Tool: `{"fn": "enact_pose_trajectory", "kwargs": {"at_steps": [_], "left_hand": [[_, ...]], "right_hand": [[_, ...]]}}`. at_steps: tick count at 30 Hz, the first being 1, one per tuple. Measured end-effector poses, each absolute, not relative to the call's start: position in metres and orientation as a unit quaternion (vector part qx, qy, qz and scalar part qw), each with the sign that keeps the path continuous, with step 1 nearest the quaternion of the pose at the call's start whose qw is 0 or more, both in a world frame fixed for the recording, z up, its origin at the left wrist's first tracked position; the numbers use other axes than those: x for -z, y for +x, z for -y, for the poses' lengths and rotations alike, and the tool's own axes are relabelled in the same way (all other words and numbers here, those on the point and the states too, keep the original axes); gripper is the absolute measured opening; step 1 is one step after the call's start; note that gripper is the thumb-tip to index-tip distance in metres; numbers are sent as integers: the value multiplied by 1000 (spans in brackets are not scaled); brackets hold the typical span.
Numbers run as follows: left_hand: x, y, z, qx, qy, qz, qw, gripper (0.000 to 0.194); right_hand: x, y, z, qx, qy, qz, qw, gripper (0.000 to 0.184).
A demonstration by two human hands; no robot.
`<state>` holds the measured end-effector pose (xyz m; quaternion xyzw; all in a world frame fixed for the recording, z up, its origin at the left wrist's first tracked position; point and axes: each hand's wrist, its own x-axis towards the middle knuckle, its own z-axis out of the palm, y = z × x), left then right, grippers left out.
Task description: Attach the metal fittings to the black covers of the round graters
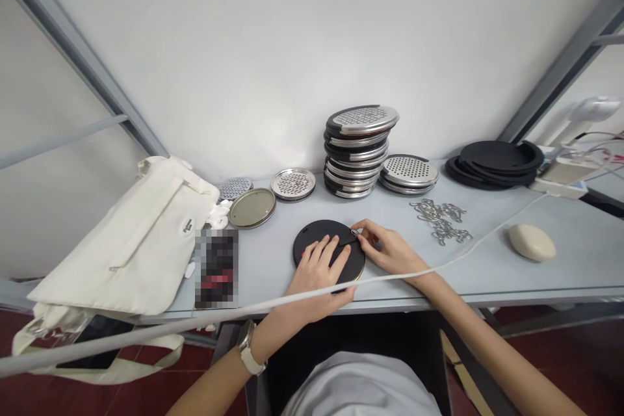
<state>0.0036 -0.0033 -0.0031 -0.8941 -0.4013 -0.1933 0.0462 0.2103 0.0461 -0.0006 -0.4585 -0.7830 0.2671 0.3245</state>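
Observation:
A round black disc (310, 234) lies on the table in front of me. My left hand (319, 268) rests flat on it, fingers spread and pressing its top. At the disc's right upper edge, my right hand (389, 248) pinches a small metal clip (355, 232). That clip touches the disc; how it is joined there is hidden by the fingers. A loose pile of similar metal clips (441, 218) lies to the right of my right hand. Behind the disc rises a tall stack of round metal graters (363, 118) with black rims.
A shorter grater stack (409, 170), a single grater plate (293, 183) and an olive lid (252, 207) stand behind. Black discs (502, 159) are piled right, near a cream mouse (531, 242). A white cable (273, 303) crosses in front. A white bag (141, 234) lies left.

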Motion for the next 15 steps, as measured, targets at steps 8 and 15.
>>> {"fn": "enact_pose_trajectory", "kwargs": {"at_steps": [8,15], "left_hand": [[4,3,4,193,-893,404,50,58],[4,3,4,179,-894,408,45,58]], "right_hand": [[5,211,-48,-296,-445,784,317,26],[0,212,-47,-311,-441,780,317,25]]}}
